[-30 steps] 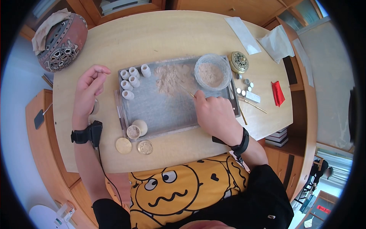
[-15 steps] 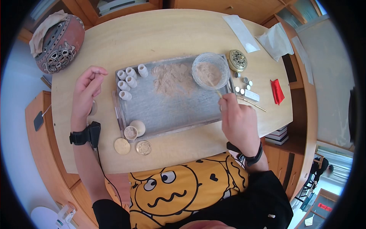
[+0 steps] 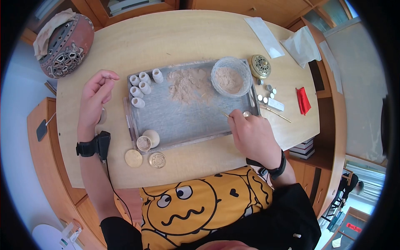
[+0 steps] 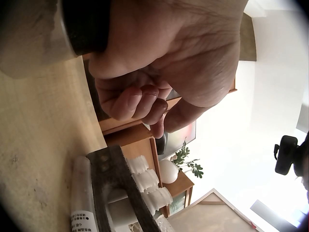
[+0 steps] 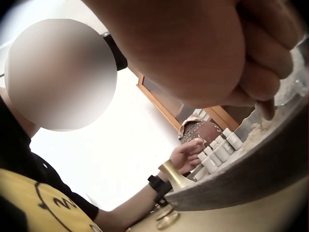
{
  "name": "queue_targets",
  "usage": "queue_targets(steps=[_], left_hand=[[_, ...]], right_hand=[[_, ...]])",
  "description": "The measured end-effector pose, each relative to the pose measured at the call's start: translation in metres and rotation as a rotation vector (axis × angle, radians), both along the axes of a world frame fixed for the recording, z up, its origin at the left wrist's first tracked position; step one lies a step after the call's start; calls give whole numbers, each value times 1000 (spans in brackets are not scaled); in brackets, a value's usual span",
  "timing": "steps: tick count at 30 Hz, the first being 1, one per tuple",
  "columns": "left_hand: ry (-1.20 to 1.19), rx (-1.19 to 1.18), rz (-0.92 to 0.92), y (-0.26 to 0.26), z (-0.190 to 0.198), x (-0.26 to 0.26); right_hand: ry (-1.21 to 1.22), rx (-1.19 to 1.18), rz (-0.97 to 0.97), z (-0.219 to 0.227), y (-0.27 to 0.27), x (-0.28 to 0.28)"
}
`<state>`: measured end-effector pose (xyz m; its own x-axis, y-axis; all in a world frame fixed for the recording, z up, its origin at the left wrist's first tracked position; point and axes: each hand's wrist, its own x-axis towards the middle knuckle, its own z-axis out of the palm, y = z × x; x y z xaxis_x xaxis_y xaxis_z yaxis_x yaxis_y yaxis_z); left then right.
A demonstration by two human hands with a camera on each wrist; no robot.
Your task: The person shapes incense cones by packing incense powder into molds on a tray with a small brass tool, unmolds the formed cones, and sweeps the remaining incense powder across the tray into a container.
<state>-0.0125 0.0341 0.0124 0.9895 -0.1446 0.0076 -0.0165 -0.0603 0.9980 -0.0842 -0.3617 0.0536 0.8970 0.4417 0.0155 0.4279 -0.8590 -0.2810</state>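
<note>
My right hand (image 3: pixel 256 137) pinches a thin brass-coloured tool (image 3: pixel 225 113) over the right part of the grey tray (image 3: pixel 175 123). The tool's tip points left, clear of the bowl. Beige powder (image 3: pixel 187 85) is spread across the tray's upper middle, and more fills part of a clear textured bowl (image 3: pixel 232 61) at its upper right corner. My left hand (image 3: pixel 98 100) is left of the tray with loosely curled fingers and nothing in them; the left wrist view shows this hand (image 4: pixel 164 63) from the palm side. Curled fingers of my right hand (image 5: pixel 207 53) hide the tool in the right wrist view.
Several small white bottles (image 3: pixel 145 87) stand at the tray's upper left. A brass cup (image 3: pixel 144 143) is at its lower left, beside two round gold discs (image 3: pixel 133 158). A pierced brass burner (image 3: pixel 260 66), small jars and a red pouch (image 3: pixel 303 101) lie to the right.
My right hand moved right and put the tool into the bowl, then came back left and out over the tray. My left hand has barely moved.
</note>
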Motion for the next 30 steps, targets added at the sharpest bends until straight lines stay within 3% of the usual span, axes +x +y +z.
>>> queue_targets(steps=[4,14,25,30], left_hand=[[7,-7,1,0,1,-1],[1,-3,-3,-1,1,0],[14,21,32,-1,-1,0],[17,26,34,-2,0,-1]], right_hand=[[-7,-125,22,-7,10,14],[-102,-124,11,-23,29,27],[-164,52,-138,6,7,5],[-60,171,-177,-2,-19,8]])
